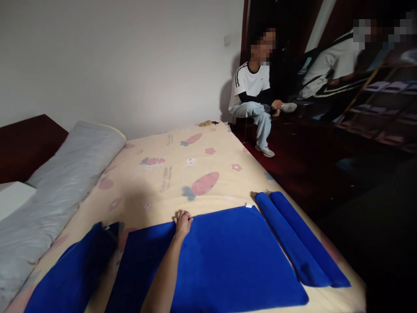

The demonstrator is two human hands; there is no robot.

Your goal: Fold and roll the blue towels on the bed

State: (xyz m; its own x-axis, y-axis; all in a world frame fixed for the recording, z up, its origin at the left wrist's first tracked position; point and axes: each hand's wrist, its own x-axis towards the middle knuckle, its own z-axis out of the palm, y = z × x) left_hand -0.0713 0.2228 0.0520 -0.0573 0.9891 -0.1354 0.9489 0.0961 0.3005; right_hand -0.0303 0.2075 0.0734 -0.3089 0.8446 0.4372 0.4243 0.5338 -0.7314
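A blue towel (234, 261) lies spread flat on the bed, with a small white tag at its far edge. My left hand (183, 222) is at the middle of that far edge, fingers curled closed over the fabric. My left forearm crosses the towel from below. Just to the right lie two long, narrow rolls of the same blue cloth, a nearer blue roll (289, 239) and an outer blue roll (309, 239). On the left is a bunched heap of blue cloth (73, 269). My right hand is out of view.
A cream bed sheet (169, 152) with carrot prints covers the bed. A grey pillow or cushion (74, 169) runs along the left. One person (252, 82) sits beyond the far right corner; another person (339, 56) is blurred near a shoe rack (374, 100).
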